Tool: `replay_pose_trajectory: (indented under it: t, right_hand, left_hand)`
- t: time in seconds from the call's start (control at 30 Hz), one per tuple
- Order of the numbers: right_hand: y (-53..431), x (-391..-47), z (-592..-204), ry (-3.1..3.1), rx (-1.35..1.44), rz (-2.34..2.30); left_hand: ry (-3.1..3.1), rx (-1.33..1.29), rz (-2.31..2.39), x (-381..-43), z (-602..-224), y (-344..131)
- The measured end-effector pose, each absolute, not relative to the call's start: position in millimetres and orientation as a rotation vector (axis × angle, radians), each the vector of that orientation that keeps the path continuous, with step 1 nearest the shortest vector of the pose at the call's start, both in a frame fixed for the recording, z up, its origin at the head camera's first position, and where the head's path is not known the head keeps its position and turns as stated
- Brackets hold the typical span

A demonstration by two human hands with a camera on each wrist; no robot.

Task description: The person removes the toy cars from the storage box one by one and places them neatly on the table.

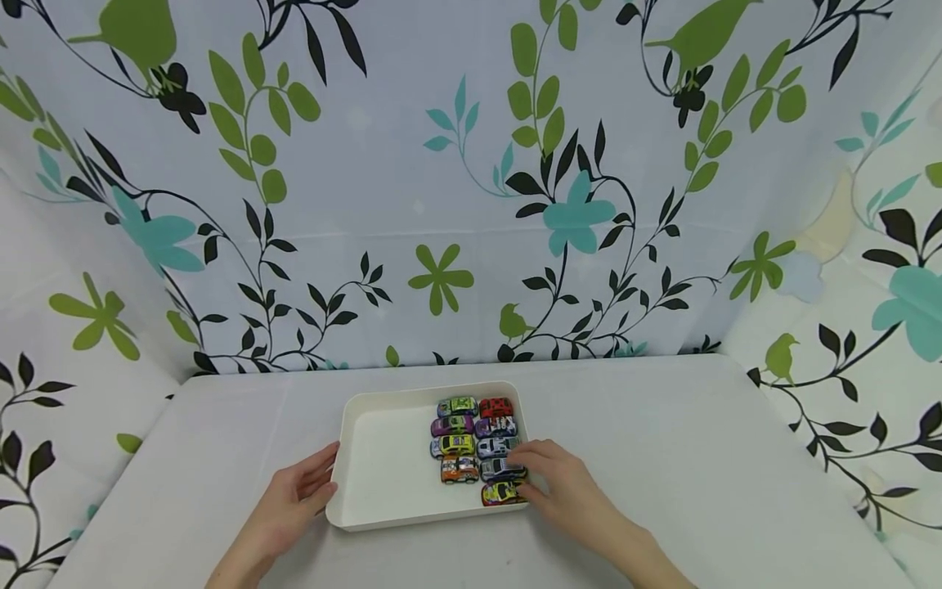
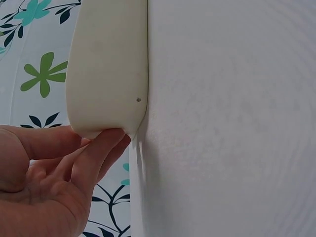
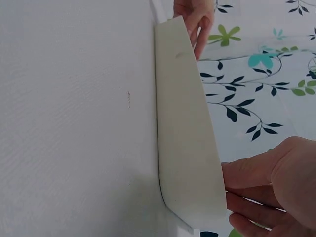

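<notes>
A shallow white tray (image 1: 397,458) lies on the table with several small toy cars in two columns along its right side. My left hand (image 1: 290,499) rests against the tray's left end; in the left wrist view, the thumb and fingertips touch the outside of the tray wall (image 2: 106,64). Reaching over the right rim, my right hand (image 1: 570,491) has its fingers at a grey toy car (image 1: 496,469) and its thumb beside a yellow toy car (image 1: 499,493). Whether it pinches a car is hidden. The tray's front wall (image 3: 185,123) covers those fingertips in the right wrist view.
The white table (image 1: 648,433) spreads out on both sides of the tray. A patterned cloth (image 1: 368,188) with leaves, flowers and birds hangs behind the table's far edge and along both sides. At the tray's left part, the bare floor shows beside the cars.
</notes>
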State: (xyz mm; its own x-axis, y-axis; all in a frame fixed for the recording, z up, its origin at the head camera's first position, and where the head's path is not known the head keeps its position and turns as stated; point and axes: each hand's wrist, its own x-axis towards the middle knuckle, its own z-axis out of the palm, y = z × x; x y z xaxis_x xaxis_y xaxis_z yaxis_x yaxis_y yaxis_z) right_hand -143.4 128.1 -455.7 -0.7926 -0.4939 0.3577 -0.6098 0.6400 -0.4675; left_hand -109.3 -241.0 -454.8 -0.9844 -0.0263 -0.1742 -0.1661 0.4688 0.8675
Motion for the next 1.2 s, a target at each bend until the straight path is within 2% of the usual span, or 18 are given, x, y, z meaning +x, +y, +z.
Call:
replay_pose_trajectory:
  t: [0.4,1.2]
  right_hand:
    - [120.5,-152.2,-440.6,-2.779,1.08,0.733]
    - [103.8,-160.3,-435.2,-3.008,1.097,0.519]
  left_hand:
    - [2.591,-0.127,1.561,-109.4,-454.3,-240.7]
    - [2.572,-0.074,1.6,-109.6,-456.9,-244.4]
